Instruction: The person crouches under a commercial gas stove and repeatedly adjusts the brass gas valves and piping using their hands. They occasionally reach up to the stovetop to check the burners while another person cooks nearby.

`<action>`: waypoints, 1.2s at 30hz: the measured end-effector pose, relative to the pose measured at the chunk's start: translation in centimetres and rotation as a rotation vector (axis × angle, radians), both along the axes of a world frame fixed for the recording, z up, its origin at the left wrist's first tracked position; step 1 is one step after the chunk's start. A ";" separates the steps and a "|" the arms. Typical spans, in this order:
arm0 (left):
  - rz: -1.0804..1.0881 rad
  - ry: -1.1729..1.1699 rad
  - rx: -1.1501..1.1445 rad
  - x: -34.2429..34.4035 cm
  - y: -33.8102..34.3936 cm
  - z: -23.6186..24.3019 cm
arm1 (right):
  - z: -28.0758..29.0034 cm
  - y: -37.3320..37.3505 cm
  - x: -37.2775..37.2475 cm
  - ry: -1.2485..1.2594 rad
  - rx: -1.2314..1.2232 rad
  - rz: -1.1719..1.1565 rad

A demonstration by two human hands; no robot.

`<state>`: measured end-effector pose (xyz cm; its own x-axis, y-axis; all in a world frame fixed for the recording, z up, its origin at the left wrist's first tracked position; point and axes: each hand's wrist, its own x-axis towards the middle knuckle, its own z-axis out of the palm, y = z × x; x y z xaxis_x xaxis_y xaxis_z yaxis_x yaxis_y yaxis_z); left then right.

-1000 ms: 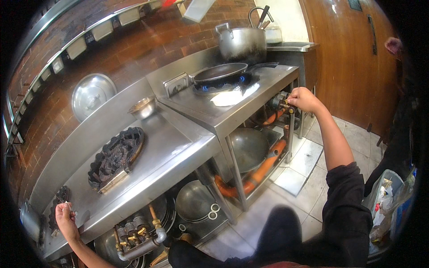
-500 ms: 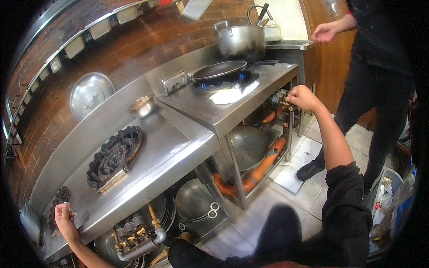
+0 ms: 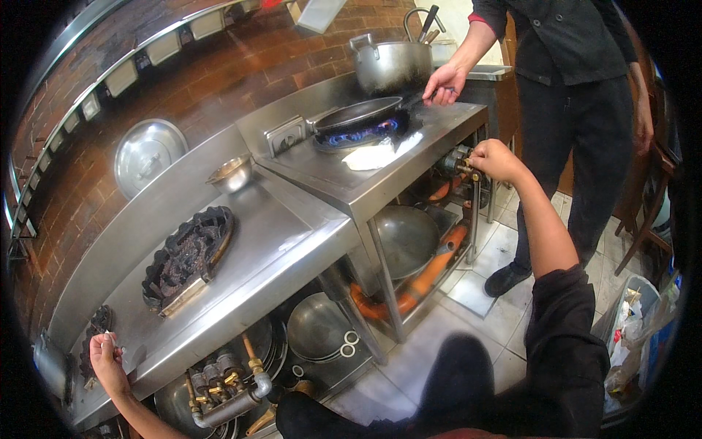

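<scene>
My right hand (image 3: 488,158) grips a small valve knob (image 3: 469,162) at the front of the right stove (image 3: 344,192). Above it, a black pan (image 3: 357,110) sits over a blue flame (image 3: 360,137), beside a white cloth-like item (image 3: 369,156). Lower left, my left hand (image 3: 110,355) pinches a small white object I cannot identify, beside a small burner (image 3: 100,322) on the left stove (image 3: 285,238). A larger cast-iron burner (image 3: 186,260) shows no visible flame. A co-worker's hand (image 3: 446,82) hangs just right of the pan, fingers curled around something small and dark, hard to make out.
A co-worker (image 3: 570,124) in dark clothes stands at right. Behind are a stock pot (image 3: 395,69), steel bowl (image 3: 232,174) and lid (image 3: 150,157). Below are woks (image 3: 398,241), an orange pipe (image 3: 439,274) and valves (image 3: 219,384). A bagged bin (image 3: 632,336) stands lower right.
A co-worker has come in from the right and moved a hand leftward to beside the pan. The flame under the pan is larger. My hands have hardly moved.
</scene>
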<state>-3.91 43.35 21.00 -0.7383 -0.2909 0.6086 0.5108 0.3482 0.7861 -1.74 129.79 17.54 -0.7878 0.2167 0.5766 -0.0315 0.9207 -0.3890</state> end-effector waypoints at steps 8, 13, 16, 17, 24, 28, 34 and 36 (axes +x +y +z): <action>0.005 -0.011 -0.001 -0.1 -0.2 0.0 | -0.4 0.8 -0.3 -0.004 -0.015 0.022; -0.027 -0.009 0.003 -0.4 -1.2 -0.2 | -0.3 0.5 -0.2 -0.018 0.016 0.020; -0.029 -0.007 -0.002 -0.3 -0.8 -0.1 | -0.1 0.5 -0.1 -0.025 0.001 0.024; -0.028 -0.009 -0.005 -0.2 -0.7 0.0 | -0.1 0.5 0.0 -0.028 -0.008 0.024; -0.007 -0.016 -0.015 0.0 -0.4 0.0 | -0.1 0.7 -0.2 -0.043 -0.024 0.038; -0.006 -0.012 -0.010 0.0 -0.1 0.1 | 0.0 0.8 -0.3 -0.034 -0.004 0.046; -0.031 -0.007 0.005 0.1 -0.2 0.1 | 0.0 0.8 -0.2 -0.042 0.000 0.043; -0.030 -0.007 0.007 0.2 -0.2 0.1 | 0.0 0.8 -0.2 -0.040 -0.001 0.047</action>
